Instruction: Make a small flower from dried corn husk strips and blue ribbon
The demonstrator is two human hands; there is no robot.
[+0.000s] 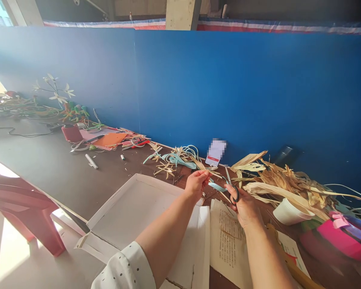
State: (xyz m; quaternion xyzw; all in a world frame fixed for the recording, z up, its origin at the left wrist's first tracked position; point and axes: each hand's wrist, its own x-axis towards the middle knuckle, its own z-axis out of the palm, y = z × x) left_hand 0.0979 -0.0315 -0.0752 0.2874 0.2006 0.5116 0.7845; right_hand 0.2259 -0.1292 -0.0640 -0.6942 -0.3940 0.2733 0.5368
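Pinching a thin pale strip (215, 174), likely husk, in the fingertips of the left hand (198, 182), with the grip pressed together on it, beyond the far right part of a white cardboard box (129, 204). Holding scissors (235, 194) in the right hand (242, 202), with the grip clamped round the black handle and the metal end pointing toward the blue wall (258, 96). Unable to tell open blades from closed at this angle.

Could nick the left fingertips, given 2 hands so near each other and so little strip between. Could split the strip too, through too hard a pull on dry fibre. Might snip the light blue ribbon (218, 186) by mistake, through working right beside it. Might also topple the phone (213, 158), propped against the wall, with a careless knock, or tip the white cup (290, 212) with a sweep of the right forearm (264, 249).

Mostly papery and brittle-looking here: dried corn husks (289, 180) heaped at right, tan, curled, ragged-edged; star-shaped husk flowers (166, 171) near the box, narrow-petalled. Under the right wrist, a matte, yellowish printed booklet (224, 241), flat on the smooth dark table (60, 156).
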